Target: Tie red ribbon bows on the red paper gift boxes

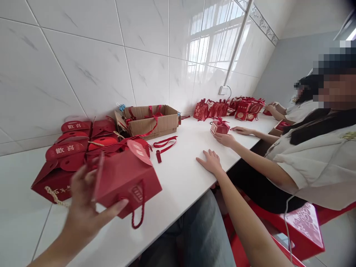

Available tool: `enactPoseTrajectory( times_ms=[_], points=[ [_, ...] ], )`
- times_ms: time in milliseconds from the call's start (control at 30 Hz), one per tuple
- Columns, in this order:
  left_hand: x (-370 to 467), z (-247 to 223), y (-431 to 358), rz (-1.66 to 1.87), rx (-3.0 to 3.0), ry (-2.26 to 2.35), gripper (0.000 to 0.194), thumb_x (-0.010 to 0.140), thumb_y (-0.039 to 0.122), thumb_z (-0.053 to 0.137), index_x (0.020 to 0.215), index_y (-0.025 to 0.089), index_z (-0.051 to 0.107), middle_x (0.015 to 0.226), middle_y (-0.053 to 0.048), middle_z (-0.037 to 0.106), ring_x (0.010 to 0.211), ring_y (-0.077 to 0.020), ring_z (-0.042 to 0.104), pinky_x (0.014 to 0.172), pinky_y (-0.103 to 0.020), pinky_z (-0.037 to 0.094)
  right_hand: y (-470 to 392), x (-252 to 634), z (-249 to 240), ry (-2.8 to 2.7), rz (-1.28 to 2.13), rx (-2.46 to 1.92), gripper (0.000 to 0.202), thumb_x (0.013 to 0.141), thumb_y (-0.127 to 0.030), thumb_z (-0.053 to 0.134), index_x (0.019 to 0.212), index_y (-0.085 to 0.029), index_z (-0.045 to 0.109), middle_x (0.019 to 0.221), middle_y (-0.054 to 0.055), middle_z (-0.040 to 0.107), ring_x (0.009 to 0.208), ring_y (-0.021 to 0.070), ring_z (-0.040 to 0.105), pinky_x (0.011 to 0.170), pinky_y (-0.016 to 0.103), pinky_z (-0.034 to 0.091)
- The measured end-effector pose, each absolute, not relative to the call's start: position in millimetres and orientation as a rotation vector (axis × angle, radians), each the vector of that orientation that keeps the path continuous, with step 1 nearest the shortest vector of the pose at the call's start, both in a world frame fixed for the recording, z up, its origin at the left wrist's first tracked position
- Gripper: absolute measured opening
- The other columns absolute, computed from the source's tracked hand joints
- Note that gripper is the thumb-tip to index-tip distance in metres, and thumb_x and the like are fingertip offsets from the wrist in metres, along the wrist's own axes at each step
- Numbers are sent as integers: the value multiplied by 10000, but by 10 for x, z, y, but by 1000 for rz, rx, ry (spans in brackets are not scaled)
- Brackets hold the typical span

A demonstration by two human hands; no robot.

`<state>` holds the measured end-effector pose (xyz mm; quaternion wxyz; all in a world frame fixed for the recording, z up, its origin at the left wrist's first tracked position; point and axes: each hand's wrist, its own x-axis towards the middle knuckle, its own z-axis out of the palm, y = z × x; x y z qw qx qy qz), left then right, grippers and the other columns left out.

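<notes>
A red box (pixel 126 174) tilts over the left part of the table (pixel 180 178), in front of a cluster of boxes (pixel 61 167); the left hand (pixel 85 204) is clamped on it, thumb against the side with the cord handle (pixel 143 207). The right hand (pixel 210 162) lies by the front edge, fingers apart. Near the back edge, a carton (pixel 155 127) stands behind loose ribbon (pixel 158 157). Farther right, a co-worker's hand (pixel 226 139) touches a small box (pixel 222 128).

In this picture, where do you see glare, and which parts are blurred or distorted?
Head view: a barred window's reflection glares on the wall tiles; head view: the left hand and the red box it holds look soft, probably from motion; head view: wide-angle stretching seems strongest near the edges, and the top right corner is dark.
</notes>
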<state>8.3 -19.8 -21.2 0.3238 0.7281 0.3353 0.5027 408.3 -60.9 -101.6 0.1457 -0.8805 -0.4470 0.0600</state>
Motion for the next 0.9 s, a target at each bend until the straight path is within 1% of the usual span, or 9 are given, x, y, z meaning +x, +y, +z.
enactPoseTrajectory(
  times_ms=[100,233,367,500,600,700,767,833,900],
  points=[
    [402,-462,-56,1143,1951,847,951,569,360,794,1312,475,212,1387,-34,356,1232,-331,426,993,-518,417,-606,4089,-1021,-1280,174,-2529,770,836,-679,358,1416,-172,354,1528,151,228,1412,347,141,1107,458,136],
    [533,-734,65,1073,1916,934,915,587,349,795,1291,402,212,1285,-68,368,1135,-310,489,942,-508,448,-625,4083,-1006,-1267,192,-2509,759,834,-657,397,1400,-151,380,1513,173,248,1406,366,146,1106,486,143],
    [497,-814,107,1175,1862,919,1050,543,297,832,1333,419,150,1314,-75,331,1229,-312,433,979,-481,432,-508,3964,-852,-1316,214,-2443,640,847,-481,504,1345,-84,441,1457,236,306,1350,412,259,1053,545,242],
    [467,-795,99,1143,1774,916,1167,563,298,830,1415,408,39,1329,-95,367,1236,-295,456,975,-447,449,-22,3672,-580,-1646,295,-2131,452,860,-237,490,1312,-227,495,1406,85,429,1188,236,504,976,344,405],
    [459,-799,101,1124,1781,917,1031,617,328,800,1411,371,144,1375,-104,357,1255,-293,439,998,-456,424,450,3427,-501,-1828,397,-1900,448,785,-101,530,1190,-274,613,1276,30,565,1079,182,570,889,260,446],
    [441,-843,122,1141,1799,862,887,640,345,783,1337,330,233,1381,-110,351,1242,-279,447,984,-448,434,781,3263,-622,-1803,427,-1833,323,730,-69,574,1002,-183,706,1106,95,650,995,228,596,822,301,466],
    [421,-888,147,1143,1824,846,906,617,387,789,1319,306,223,1367,-124,350,1240,-292,437,980,-469,430,875,3209,-765,-1725,416,-1820,177,735,-92,582,840,-133,718,971,129,671,929,249,605,789,336,468],
    [399,-928,170,1188,1883,863,918,605,479,766,1322,272,231,1380,-151,290,1282,-334,366,998,-517,396,889,3194,-890,-1643,398,-1791,117,739,-107,579,733,-126,695,906,138,664,906,256,598,790,362,461],
    [378,-949,178,1258,1966,912,788,693,550,657,1310,241,276,1390,-166,217,1342,-362,245,1033,-562,328,862,3197,-948,-1572,388,-1734,87,724,-121,593,685,-137,669,912,139,651,926,265,582,819,391,447]
  ],
)
